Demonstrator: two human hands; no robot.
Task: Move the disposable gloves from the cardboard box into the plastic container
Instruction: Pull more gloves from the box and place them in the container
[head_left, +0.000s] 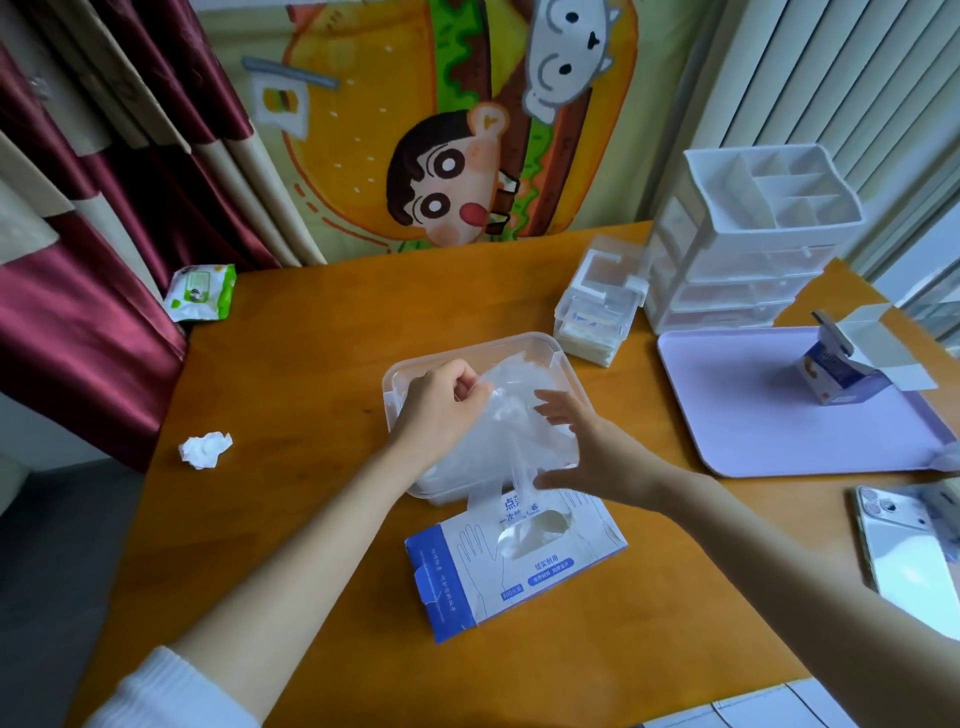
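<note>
A clear plastic container (545, 347) sits mid-table, filled with thin transparent disposable gloves (511, 382). In front of it lies a blue-and-white cardboard glove box (545, 569) with an oval opening on top. My left hand (441, 402) hovers over the container's left half and pinches a glove between curled fingers. A strip of that glove hangs down toward the box. My right hand (587, 447) is over the container's near right side, fingers spread and straight, touching the gloves.
A lilac tray (753, 415) holding a small open carton (852, 364) lies to the right. Behind it stand a white drawer organiser (753, 244) and a small clear box (597, 306). A phone (904, 540), a crumpled tissue (205, 449) and a wipes pack (200, 292) lie around.
</note>
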